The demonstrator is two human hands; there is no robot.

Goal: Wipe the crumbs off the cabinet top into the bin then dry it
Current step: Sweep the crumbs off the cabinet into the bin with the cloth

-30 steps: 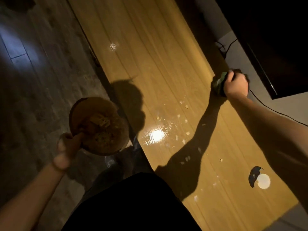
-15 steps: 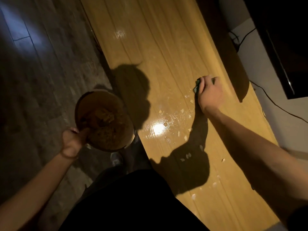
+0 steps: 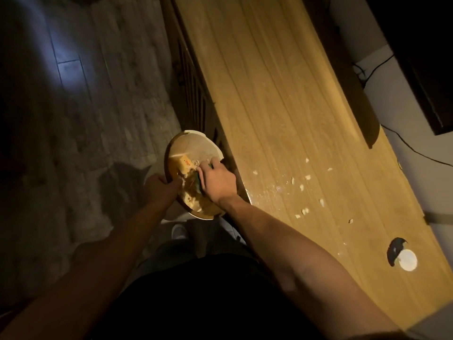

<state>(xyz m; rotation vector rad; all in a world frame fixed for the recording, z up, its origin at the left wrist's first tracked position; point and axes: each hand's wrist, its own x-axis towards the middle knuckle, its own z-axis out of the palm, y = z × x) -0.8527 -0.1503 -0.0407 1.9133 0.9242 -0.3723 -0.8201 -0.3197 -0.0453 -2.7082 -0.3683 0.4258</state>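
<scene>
Crumb-wiping stage, head view. The bin (image 3: 193, 153), a round pale container with scraps already inside, is held at the front edge of the cabinet top (image 3: 282, 106), at centre frame and below the level of the surface. The left hand (image 3: 161, 190) grips the bin's near rim, fingers curled round the edge. The right hand (image 3: 218, 182) is over the bin's mouth, at the edge of the cabinet top, its fingers (image 3: 206, 168) curled and pinching a dark green cloth or sponge (image 3: 198, 185); which of the two it is cannot be told. The right forearm runs from the lower right of the frame up to the bin, the left forearm from the lower left.

Progress, as a judgement: the task is partly done. The upper stretch of the cabinet top looks free of debris, while scattered pale crumbs (image 3: 301, 187) lie right of centre, apart from the hand, along with a faint wet sheen. These are yet to be swept over the edge, and drying has not begun. A white disc (image 3: 236, 260) lies on the surface at lower right.
</scene>
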